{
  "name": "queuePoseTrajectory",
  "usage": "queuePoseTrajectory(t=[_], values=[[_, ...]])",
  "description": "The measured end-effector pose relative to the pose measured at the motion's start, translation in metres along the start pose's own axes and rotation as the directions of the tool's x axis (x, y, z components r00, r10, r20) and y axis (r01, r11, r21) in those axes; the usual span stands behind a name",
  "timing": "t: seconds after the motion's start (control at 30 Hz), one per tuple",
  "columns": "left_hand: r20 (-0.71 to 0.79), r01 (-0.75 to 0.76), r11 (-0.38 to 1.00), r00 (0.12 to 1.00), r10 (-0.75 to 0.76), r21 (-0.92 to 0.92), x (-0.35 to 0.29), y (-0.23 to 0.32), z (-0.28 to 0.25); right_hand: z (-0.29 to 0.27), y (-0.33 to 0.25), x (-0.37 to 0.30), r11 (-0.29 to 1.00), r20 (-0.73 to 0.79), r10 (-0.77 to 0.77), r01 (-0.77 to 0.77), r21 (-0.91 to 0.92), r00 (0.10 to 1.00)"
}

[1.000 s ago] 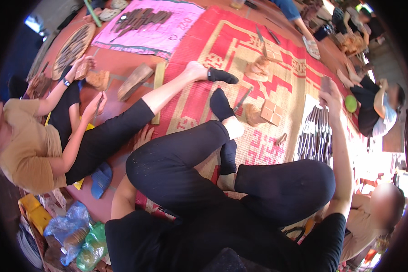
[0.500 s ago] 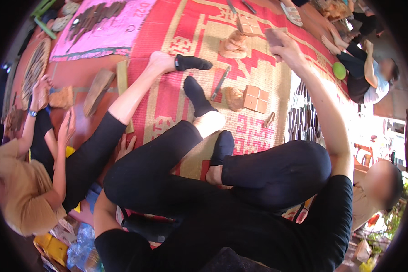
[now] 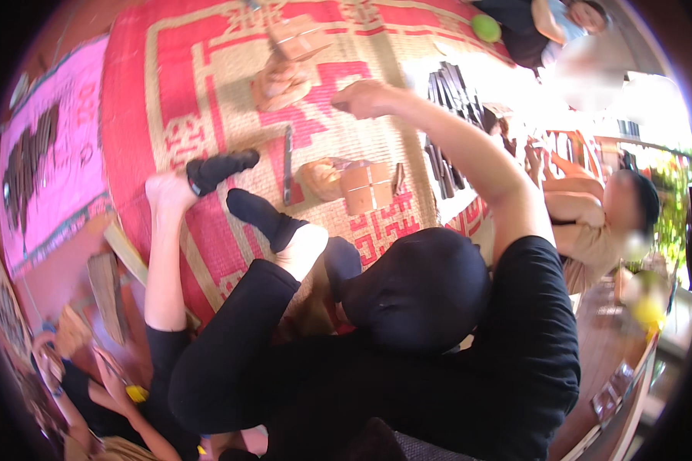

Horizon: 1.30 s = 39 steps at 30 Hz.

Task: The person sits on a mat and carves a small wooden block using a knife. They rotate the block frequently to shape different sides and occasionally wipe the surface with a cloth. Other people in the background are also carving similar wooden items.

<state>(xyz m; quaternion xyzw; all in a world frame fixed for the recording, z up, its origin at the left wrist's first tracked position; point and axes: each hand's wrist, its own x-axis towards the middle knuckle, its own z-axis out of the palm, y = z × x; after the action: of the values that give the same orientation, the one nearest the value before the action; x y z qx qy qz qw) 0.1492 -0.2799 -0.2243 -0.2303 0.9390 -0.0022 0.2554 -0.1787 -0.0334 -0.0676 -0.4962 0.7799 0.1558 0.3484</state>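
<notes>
My right arm reaches out over the patterned mat, and its right hand (image 3: pixel 364 99) is closed. Whatever it may hold is hidden by the fingers. Left of that hand stands a carved pale-wood piece (image 3: pixel 283 83), with a reddish-brown block (image 3: pixel 298 37) marked by pale crossed lines behind it. Closer to my knees, a second carved wood piece (image 3: pixel 322 179) sits against another such block (image 3: pixel 367 188). A slim dark tool, which looks like a chisel (image 3: pixel 288 165), lies to their left. My left hand is out of view.
Many dark-handled tools (image 3: pixel 447 138) lie along the mat's right side. A pink sheet (image 3: pixel 77 165) at left carries more dark strips. Wood pieces (image 3: pixel 108 298) lie below it. People sit at the lower left, right and far right, near a green ball (image 3: pixel 486 28).
The view has swung to the right. My right hand has come back toward the nearer mat area, and the brownish thing seen in it no longer shows. My left hand has left the view.
</notes>
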Motion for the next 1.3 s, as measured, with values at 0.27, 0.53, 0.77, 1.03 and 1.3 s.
queuePoseTrajectory(t=[0.27,0.53,0.77,1.03,1.3], values=[[-0.185,-0.104,0.974,0.981,0.066,-0.200,-0.055,0.075,-0.040,0.022,-0.005,-0.072,0.973,-0.395,0.146,-0.059,0.224,0.907],[-0.185,-0.835,0.549,0.536,0.824,0.024,-0.125,0.221,-0.038,0.106,-0.064,-0.175,0.403,-0.475,0.869,0.359,0.842,0.136],[-0.097,-0.884,0.432,0.421,0.902,0.179,-0.128,0.217,-0.042,0.186,-0.120,-0.191,0.415,-0.472,0.880,0.389,0.823,0.060],[-0.093,-0.885,0.408,0.398,0.913,0.225,-0.136,0.212,-0.034,0.177,-0.130,-0.213,0.569,-0.591,0.803,0.402,0.717,-0.084],[-0.157,-0.869,0.474,0.452,0.878,0.146,-0.143,0.158,-0.037,0.181,-0.140,-0.251,0.430,-0.527,0.844,0.458,0.778,0.103]])
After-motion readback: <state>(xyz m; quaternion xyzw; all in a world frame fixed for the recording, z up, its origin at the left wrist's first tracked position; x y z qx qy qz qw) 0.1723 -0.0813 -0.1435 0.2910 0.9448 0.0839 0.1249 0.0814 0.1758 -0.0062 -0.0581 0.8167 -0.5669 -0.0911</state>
